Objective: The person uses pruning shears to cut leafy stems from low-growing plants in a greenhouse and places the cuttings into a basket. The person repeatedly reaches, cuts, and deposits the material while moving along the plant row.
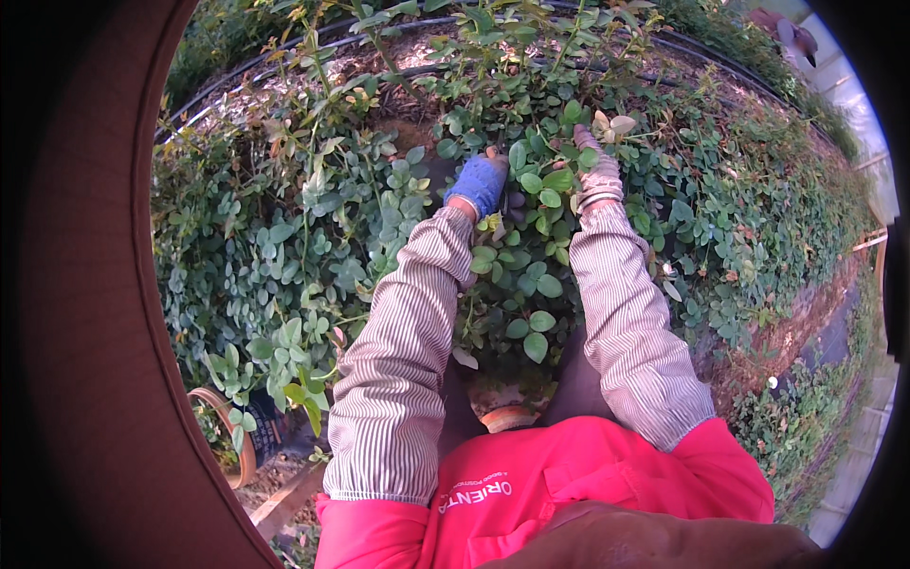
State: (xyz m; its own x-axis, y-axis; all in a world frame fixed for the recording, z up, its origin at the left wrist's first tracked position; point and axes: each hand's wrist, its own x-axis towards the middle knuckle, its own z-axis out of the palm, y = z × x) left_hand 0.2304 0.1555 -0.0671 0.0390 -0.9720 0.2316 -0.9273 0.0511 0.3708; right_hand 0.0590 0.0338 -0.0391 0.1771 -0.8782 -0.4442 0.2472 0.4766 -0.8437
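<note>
My left hand (pixel 479 182), in a blue glove with bare-looking fingertips, is curled closed among the leaves in front of me. Whatever it holds is hidden. To its right, my right hand (pixel 599 178) wears a pale, soiled glove and reaches into the foliage. Leaves cover much of its fingers, so its grip does not show. Between the hands stands a leafy green plant (pixel 540 322) with rounded, rose-like leaves. A pale, dry-looking leaf cluster (pixel 614 125) sits just beyond my right hand. Striped sleeve covers (pixel 389 379) run along both my forearms.
Dense foliage (pixel 275 247) spreads to both sides. Black hoses (pixel 332 38) cross beyond the plants over litter-strewn ground. At lower left are a round tan rim (pixel 227 438) and a wooden board (pixel 289 498). Another person (pixel 794 36) appears at the far upper right.
</note>
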